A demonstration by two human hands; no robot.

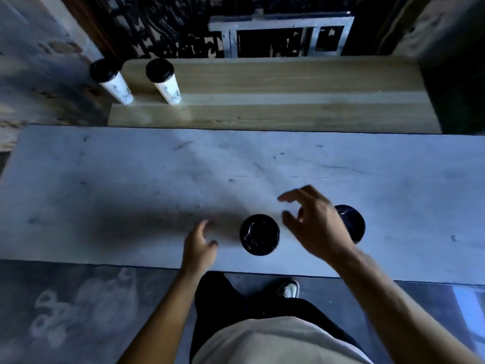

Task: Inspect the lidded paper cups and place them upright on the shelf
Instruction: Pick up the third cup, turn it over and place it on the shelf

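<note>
Two white paper cups with black lids stand upright at the left end of the wooden shelf [275,77]: one cup [111,81] at the far-left corner, another cup [164,80] just right of it. On the grey table [131,185], near its front edge, a third cup [259,234] shows only its black lid from above. A fourth cup [353,222] stands to its right, partly hidden behind my right hand [315,224]. That hand hovers between these two cups with fingers spread, holding nothing. My left hand [200,245] is open just left of the third cup, not touching it.
Dark patterned grillwork and a metal frame [283,35] rise behind the shelf. A dark wall [456,74] bounds the shelf's right end. My legs and a white shoe [288,288] stand on the floor below the table's front edge.
</note>
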